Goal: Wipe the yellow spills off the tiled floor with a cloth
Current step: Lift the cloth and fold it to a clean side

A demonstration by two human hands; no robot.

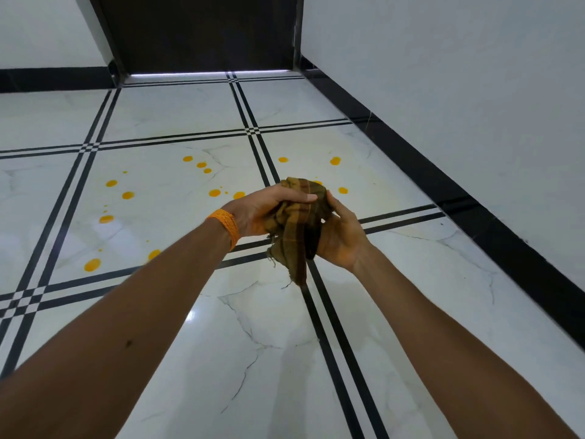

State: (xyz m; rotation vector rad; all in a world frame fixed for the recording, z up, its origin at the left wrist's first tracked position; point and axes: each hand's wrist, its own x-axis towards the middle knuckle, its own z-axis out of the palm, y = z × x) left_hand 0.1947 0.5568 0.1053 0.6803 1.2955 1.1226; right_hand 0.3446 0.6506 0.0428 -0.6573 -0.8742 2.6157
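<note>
Barely begun: both hands, left hand (253, 213) and right hand (340, 237), grip closed around a bunched checked cloth (300, 217) above the tiled floor (253, 343); yellow spills (128, 195) beyond the cloth remain unwiped.

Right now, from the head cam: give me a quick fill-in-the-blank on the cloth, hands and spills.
1. The cloth is gripped by ____ hands, the left hand and the right hand.
2. The spills on the floor are ____ in colour.
3. The orange wristband sits on the ____ wrist.
4. The cloth is held ____ the floor, not touching it.

Missing words: both; yellow; left; above
</note>
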